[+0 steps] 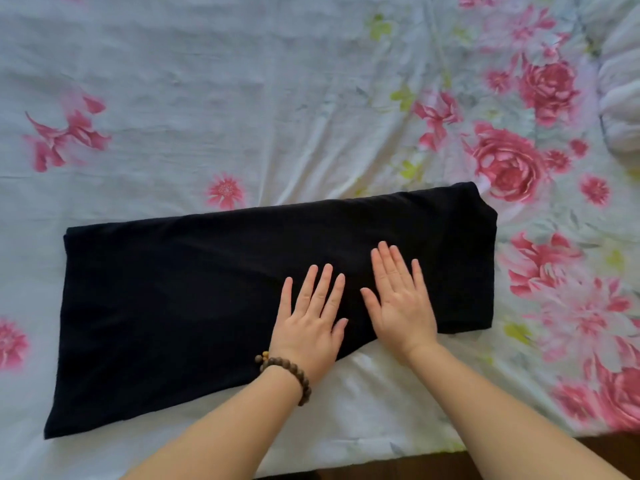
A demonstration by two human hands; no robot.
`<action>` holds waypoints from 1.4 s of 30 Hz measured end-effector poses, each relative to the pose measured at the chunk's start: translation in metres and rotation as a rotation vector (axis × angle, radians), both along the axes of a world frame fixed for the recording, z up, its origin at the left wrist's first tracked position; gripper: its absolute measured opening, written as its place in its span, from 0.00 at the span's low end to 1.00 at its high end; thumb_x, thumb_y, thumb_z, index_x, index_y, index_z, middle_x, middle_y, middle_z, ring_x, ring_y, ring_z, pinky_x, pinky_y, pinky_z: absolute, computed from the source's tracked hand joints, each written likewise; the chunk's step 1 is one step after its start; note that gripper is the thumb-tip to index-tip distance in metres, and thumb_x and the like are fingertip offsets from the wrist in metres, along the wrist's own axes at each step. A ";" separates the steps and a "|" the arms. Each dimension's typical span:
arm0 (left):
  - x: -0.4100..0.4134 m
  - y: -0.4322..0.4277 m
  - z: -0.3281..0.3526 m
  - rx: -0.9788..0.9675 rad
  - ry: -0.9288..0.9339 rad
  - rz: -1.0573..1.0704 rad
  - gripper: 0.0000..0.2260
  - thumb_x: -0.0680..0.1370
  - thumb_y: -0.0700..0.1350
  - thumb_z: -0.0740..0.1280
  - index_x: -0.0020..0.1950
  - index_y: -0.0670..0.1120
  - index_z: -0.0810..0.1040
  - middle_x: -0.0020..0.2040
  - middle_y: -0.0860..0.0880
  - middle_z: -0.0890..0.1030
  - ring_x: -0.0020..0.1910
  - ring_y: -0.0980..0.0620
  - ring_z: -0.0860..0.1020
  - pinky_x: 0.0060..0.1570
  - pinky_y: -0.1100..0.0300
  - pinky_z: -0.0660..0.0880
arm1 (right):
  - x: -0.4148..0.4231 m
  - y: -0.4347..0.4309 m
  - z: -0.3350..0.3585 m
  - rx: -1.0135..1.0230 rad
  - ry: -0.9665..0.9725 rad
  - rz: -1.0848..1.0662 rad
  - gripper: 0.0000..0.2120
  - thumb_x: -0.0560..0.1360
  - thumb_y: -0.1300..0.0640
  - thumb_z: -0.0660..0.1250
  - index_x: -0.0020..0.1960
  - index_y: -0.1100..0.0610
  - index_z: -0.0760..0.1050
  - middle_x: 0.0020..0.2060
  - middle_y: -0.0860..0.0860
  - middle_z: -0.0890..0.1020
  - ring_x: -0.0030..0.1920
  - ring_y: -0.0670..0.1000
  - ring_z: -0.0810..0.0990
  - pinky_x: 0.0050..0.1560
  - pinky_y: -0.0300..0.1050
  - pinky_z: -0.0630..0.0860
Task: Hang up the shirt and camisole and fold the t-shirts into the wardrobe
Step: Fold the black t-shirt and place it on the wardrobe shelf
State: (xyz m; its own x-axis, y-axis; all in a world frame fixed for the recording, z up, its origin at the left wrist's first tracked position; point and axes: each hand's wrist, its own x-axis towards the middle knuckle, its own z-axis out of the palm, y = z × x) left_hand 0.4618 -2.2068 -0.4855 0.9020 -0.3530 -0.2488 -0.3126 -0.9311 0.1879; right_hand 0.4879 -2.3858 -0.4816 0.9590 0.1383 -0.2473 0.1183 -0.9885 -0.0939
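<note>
Head view: black t-shirt pressed down under left hand and right hand, both spread flat. Long side laid left to right; most cloth left of left hand.

Black t-shirt: folded into long flat rectangle, lying slightly skewed across floral bedsheet.

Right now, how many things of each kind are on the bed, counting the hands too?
Black folded t-shirt: 1
Bare hands lying flat on it: 2 (left hand, right hand)
Brown wooden-bead bracelet on the left wrist: 1
White bed sheet with pink flowers: 1
Total: 5
</note>
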 end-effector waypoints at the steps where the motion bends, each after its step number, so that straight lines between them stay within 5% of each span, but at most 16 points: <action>1: -0.002 0.006 -0.001 0.008 -0.003 -0.029 0.28 0.79 0.58 0.48 0.77 0.49 0.54 0.78 0.47 0.55 0.77 0.46 0.52 0.73 0.40 0.49 | -0.002 -0.013 0.000 -0.025 0.015 -0.038 0.30 0.80 0.43 0.47 0.77 0.54 0.48 0.77 0.49 0.51 0.77 0.48 0.47 0.75 0.55 0.47; 11: -0.033 0.090 0.008 0.126 0.067 0.172 0.29 0.78 0.62 0.48 0.78 0.53 0.53 0.78 0.47 0.55 0.77 0.45 0.53 0.72 0.36 0.51 | -0.019 -0.070 0.009 -0.180 0.148 -0.363 0.34 0.75 0.35 0.32 0.76 0.51 0.36 0.77 0.48 0.41 0.77 0.49 0.43 0.76 0.51 0.41; 19: -0.038 0.166 0.033 0.236 0.197 0.381 0.31 0.77 0.65 0.47 0.78 0.52 0.55 0.78 0.46 0.57 0.76 0.46 0.53 0.70 0.34 0.52 | -0.007 -0.037 0.040 -0.202 0.339 -0.635 0.37 0.77 0.35 0.40 0.78 0.56 0.38 0.77 0.57 0.44 0.77 0.54 0.43 0.76 0.54 0.44; 23: -0.016 0.187 0.039 0.250 0.169 0.217 0.33 0.76 0.65 0.48 0.77 0.50 0.56 0.77 0.45 0.57 0.77 0.45 0.52 0.71 0.35 0.51 | -0.005 0.042 0.052 -0.080 0.152 -0.579 0.35 0.80 0.40 0.46 0.77 0.60 0.41 0.77 0.56 0.44 0.77 0.53 0.42 0.76 0.53 0.43; 27: 0.022 0.197 0.045 0.162 0.060 0.057 0.29 0.80 0.60 0.45 0.78 0.51 0.44 0.78 0.48 0.43 0.77 0.47 0.40 0.73 0.42 0.39 | -0.021 0.162 0.054 0.073 0.050 -0.470 0.32 0.81 0.43 0.46 0.76 0.58 0.39 0.76 0.54 0.41 0.77 0.51 0.39 0.75 0.51 0.38; 29: 0.043 0.208 0.042 0.132 0.095 -0.016 0.27 0.82 0.58 0.44 0.75 0.53 0.34 0.76 0.51 0.33 0.74 0.49 0.31 0.73 0.45 0.33 | -0.034 0.224 0.049 0.088 0.011 -0.403 0.30 0.80 0.43 0.44 0.76 0.58 0.42 0.76 0.54 0.44 0.77 0.52 0.42 0.75 0.53 0.43; 32: 0.070 0.245 0.037 0.155 0.151 -0.210 0.27 0.81 0.60 0.41 0.74 0.55 0.31 0.75 0.53 0.31 0.73 0.50 0.29 0.74 0.47 0.34 | -0.056 0.295 0.034 0.067 0.059 -0.331 0.31 0.79 0.42 0.48 0.76 0.58 0.53 0.76 0.54 0.55 0.76 0.54 0.53 0.74 0.58 0.54; 37: 0.109 0.330 0.032 0.229 0.136 -0.525 0.30 0.74 0.64 0.31 0.74 0.56 0.30 0.76 0.54 0.34 0.74 0.51 0.31 0.74 0.49 0.33 | -0.090 0.335 0.023 -0.023 0.119 -0.570 0.31 0.79 0.42 0.46 0.76 0.58 0.56 0.75 0.54 0.60 0.75 0.53 0.56 0.73 0.58 0.58; 42: 0.147 0.358 0.048 0.218 0.181 -0.920 0.34 0.78 0.65 0.50 0.76 0.55 0.35 0.77 0.52 0.37 0.75 0.49 0.34 0.73 0.47 0.34 | -0.116 0.374 0.045 0.107 0.134 -0.515 0.28 0.79 0.46 0.47 0.76 0.56 0.55 0.76 0.51 0.58 0.76 0.51 0.56 0.75 0.53 0.55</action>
